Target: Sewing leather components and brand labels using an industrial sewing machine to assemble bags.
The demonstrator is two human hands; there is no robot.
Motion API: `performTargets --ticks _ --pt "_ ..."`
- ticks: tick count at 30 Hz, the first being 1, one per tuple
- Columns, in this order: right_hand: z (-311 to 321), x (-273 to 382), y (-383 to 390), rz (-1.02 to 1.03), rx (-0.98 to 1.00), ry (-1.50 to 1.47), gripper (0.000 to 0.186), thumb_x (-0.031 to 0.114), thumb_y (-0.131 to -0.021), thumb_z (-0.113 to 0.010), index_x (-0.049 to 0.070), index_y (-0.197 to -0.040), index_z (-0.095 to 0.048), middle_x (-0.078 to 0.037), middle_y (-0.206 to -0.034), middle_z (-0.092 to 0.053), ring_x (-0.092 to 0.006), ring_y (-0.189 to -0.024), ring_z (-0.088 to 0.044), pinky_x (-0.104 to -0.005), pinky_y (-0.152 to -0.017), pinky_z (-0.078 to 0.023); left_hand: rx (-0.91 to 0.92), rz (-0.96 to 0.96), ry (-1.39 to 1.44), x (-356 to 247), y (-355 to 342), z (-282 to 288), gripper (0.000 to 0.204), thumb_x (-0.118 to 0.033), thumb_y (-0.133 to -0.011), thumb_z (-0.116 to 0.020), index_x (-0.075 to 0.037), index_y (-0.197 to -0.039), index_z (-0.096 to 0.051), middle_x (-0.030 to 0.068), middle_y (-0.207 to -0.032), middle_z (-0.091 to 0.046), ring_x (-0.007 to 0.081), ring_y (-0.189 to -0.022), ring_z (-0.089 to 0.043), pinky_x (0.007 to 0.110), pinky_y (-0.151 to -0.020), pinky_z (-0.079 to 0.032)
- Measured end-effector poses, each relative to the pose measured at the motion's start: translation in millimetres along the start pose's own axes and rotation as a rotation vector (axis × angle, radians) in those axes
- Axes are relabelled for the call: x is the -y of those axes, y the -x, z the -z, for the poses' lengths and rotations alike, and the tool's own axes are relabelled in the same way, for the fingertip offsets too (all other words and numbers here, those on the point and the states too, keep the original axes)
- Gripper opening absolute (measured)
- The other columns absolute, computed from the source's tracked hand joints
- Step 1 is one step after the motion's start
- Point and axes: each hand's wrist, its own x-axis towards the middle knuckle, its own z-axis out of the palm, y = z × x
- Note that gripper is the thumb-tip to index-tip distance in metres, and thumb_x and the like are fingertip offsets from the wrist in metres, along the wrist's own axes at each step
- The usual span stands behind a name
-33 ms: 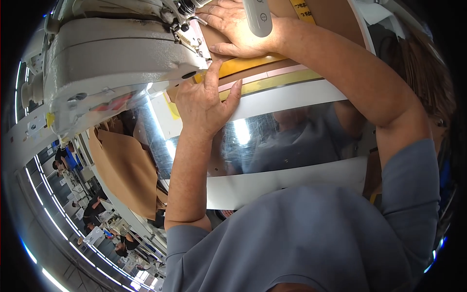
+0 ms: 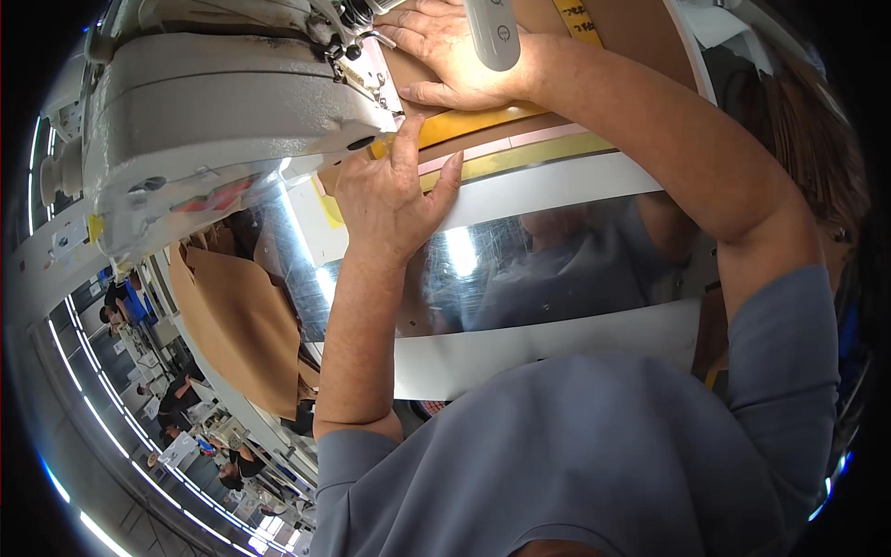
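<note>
My right hand (image 2: 455, 58) lies flat on a brown leather-like sheet (image 2: 640, 65), fingers stretched out and thumb apart. Its fingertips are close to the needle area of a sewing machine (image 2: 223, 102). Nearer to me, my left hand (image 2: 390, 200) rests at the sheet's near-left end, beside the machine head. Its index finger points forward and its thumb is spread. A bright yellow strip (image 2: 483, 123) lies on the sheet between the hands. Along the near edge run a pink strip (image 2: 492, 147) and an olive-yellow strip (image 2: 534, 160). The needle is too small to make out.
A white lamp head (image 2: 492, 35) hangs over my right wrist. A shiny metal plate (image 2: 557, 269) covers the table before me. Tan pieces (image 2: 241, 325) hang at the left; brown strips (image 2: 803, 139) hang at the far right. Other people work in the background at lower left.
</note>
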Motion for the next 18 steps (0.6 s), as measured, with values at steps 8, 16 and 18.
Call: performTargets --ticks 8,16,18 --pt "1 0 -1 -0.004 0.003 0.001 0.076 0.043 -0.09 -0.061 -0.012 -0.141 -0.051 -0.031 -0.144 -0.053 -0.0419 -0.138 -0.049 -0.048 -0.122 -0.033 0.017 0.034 0.033 -19 -1 -5 0.058 -0.046 -0.088 -0.077 -0.002 -0.125 -0.068 0.0115 -0.072 -0.071 0.0244 -0.057 -0.067 0.035 -0.06 -0.052" --pt "-2 -3 -5 -0.041 0.07 0.047 0.079 0.045 -0.09 -0.062 -0.013 -0.142 -0.05 -0.032 -0.146 -0.05 -0.0435 -0.14 -0.045 -0.05 -0.124 -0.029 -0.004 0.019 0.036 -19 -4 -8 0.066 -0.048 -0.089 -0.075 0.005 -0.127 -0.065 0.0098 -0.059 -0.065 0.0239 -0.05 -0.066 0.035 -0.055 -0.051" --pt "-7 -4 0 -0.02 0.057 0.097 0.079 0.046 -0.091 -0.062 -0.013 -0.141 -0.05 -0.033 -0.147 -0.05 -0.045 -0.142 -0.044 -0.0524 -0.125 -0.028 0.006 0.023 0.027 -19 -5 -10 0.068 -0.049 -0.089 -0.074 0.006 -0.128 -0.065 0.0096 -0.057 -0.064 0.0238 -0.049 -0.065 0.035 -0.055 -0.051"
